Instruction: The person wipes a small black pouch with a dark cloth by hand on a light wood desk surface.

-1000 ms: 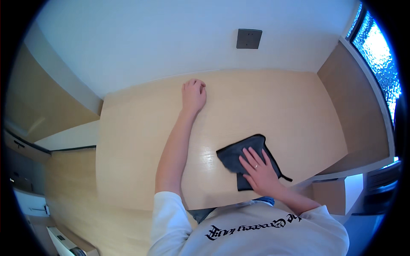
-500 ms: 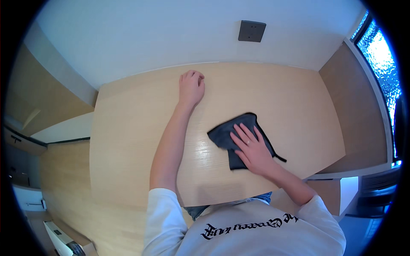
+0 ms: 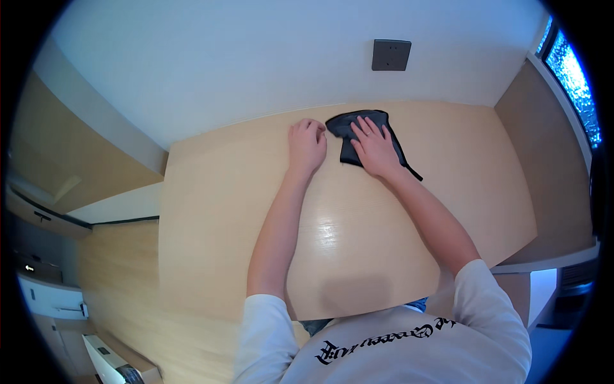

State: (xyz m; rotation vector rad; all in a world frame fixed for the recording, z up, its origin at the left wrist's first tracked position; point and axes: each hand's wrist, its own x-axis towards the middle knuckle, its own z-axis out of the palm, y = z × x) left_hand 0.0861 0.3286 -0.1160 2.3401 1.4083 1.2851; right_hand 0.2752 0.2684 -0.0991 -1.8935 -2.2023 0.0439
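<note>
A dark grey cloth (image 3: 352, 152) with black edging lies partly folded on the light wood tabletop (image 3: 224, 211), close to the wall. Flat on top of it rests my right hand (image 3: 376, 150), fingers stretched out and spread, so part of the cloth is hidden underneath. One corner strip of the cloth trails toward me beside my wrist. My left hand (image 3: 307, 146) sits on the table just left of the cloth, apart from it. Its fingers are loosely curled inward, and nothing shows in them; the palm is out of sight.
Behind the table rises a white wall with a dark square socket (image 3: 391, 55). A wooden side panel (image 3: 547, 153) and a window (image 3: 571, 77) bound the right. To the left are a wooden cabinet (image 3: 96, 147) and the wood floor (image 3: 121, 269), with an open box (image 3: 118, 358) low down.
My right hand has slid the cloth away from me to the table's far side, the arm now stretched out. The left hand stays at its spot; the whole view has shifted slightly.
</note>
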